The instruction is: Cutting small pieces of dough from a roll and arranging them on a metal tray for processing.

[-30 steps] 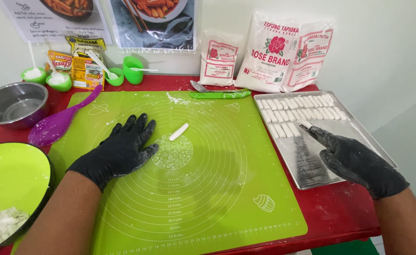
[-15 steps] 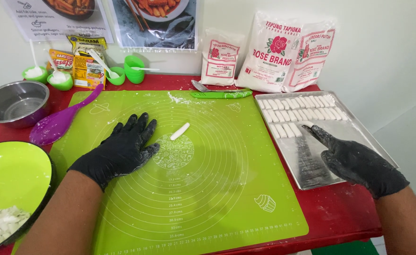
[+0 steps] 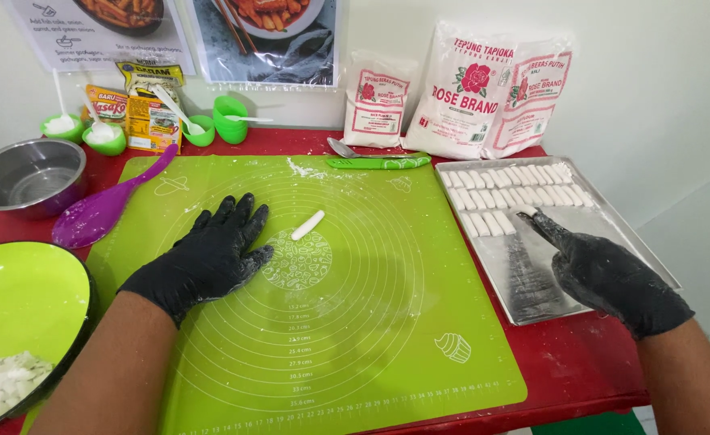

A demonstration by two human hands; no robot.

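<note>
Dough stick (image 3: 307, 225) lies diagonally on green mat (image 3: 371, 322), left hand (image 3: 210, 258) flat open, right hand's (image 3: 605, 270) grip unclear.

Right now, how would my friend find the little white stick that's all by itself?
Start at the big green mat covering the red table. Near its middle, just beyond the left hand, lies a small white dough stick. It lies alone on the mat; all the other sticks sit in rows on the metal tray.
</note>
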